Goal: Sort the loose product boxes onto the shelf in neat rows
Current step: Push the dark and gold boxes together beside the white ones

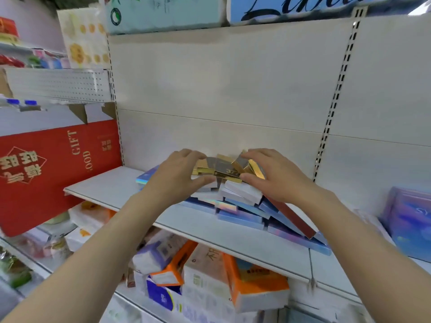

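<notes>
Two bare arms are reaching up from the bottom of the view toward a white metal shelf [112, 187]. Both hands are meeting at the top of a messy pile of boxes sitting on that shelf, close to the cream back wall [221, 85].

The left hand [179, 176] is curling its fingers over the left end of a small bunch of shiny gold boxes [221, 170], and its thumb is pressing in from below. The right hand [268, 176] is doing the same on the other side, with fingers bent over the top of the gold boxes and the thumb tucked under the near edge. The fingers of both hands are lying close together, not spread wide. The two hands are squeezing the gold bunch between them.

The gold boxes are long and thin. Most are lying flat with their long sides running left to right, but one or two near the right hand are tipping up at a slant. One is showing the number 377.

Under them, flat white boxes [242, 191] and pale blue boxes [242, 217] are lying in a jumble, pointing different ways. A long dark red box [293, 217] is leaning down the right side of the pile, its long side slanting toward the shelf's front edge.

A big red gift box [46, 173] is standing to the left. Orange and white packs [251, 283] are sitting on the shelf below.
</notes>
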### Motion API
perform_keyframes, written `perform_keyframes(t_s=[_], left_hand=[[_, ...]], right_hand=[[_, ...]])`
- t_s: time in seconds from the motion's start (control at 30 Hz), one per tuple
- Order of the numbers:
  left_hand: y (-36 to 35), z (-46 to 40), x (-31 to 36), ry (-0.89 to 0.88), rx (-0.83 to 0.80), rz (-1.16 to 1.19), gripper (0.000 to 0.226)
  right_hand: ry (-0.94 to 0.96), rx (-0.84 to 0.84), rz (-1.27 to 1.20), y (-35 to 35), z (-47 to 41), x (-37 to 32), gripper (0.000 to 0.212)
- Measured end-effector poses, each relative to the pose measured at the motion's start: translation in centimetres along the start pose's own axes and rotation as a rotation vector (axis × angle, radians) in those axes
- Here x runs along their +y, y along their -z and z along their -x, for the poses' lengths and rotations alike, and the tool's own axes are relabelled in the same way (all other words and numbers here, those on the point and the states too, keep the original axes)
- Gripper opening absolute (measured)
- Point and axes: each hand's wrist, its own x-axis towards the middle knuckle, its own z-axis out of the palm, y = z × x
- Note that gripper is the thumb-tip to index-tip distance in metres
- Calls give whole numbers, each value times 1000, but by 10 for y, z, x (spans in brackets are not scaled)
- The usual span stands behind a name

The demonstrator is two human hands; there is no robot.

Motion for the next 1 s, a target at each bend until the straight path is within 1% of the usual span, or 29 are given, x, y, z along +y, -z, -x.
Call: perform_keyframes(t_s=[0.13,0.2,0.3,0.33,0.37,0.43,0.47,0.53,0.6,0.67,0.7,0.77,0.83,0.87,0.9,1.0], left_hand=[[-22,-39,-52,43,-39,-2,65],[-35,-62,-71,52,-72,23,66],[-60,-94,-87,23,-122,91,63],[-68,-103,-90,13,-142,114,63],[-76,-111,-92,5,-162,141,63],[-92,-124,-96,-16,-202,211,64],[-99,-129,-97,-29,-226,253,64],[-112,-136,-98,-70,-261,315,65],[-123,-144,-97,-122,-271,356,67],[-131,-153,-95,-164,-280,412,70],[-134,-156,-94,-187,-289,428,72],[-137,-161,-89,-216,-298,425,77],[-137,-166,-86,-204,-295,436,79],[-137,-168,-85,-199,-288,450,81],[-136,-170,-84,-208,-277,462,83],[-140,-170,-81,-265,-238,458,81]], right_hand=[[-89,-31,-44,-44,-53,19,53],[-192,-47,-53,-61,-75,37,54],[-407,-96,-35,-79,-96,58,53],[-440,-107,-18,-86,-101,61,52],[-428,-112,-3,-91,-104,60,51],[-348,-88,-26,-96,-108,55,44],[-318,-61,-79,-95,-109,52,40],[-367,25,-237,-90,-108,50,38],[-492,130,-338,-87,-106,54,43],[-650,154,-285,-90,-104,59,49],[-746,131,-269,-91,-103,59,57],[-931,57,-313,-91,-102,58,86],[-1057,-22,-316,-88,-102,53,112],[-1095,-42,-301,-86,-103,51,119],[-1127,-58,-288,-83,-104,48,121],[-1216,-138,-219,-72,-107,32,114]])
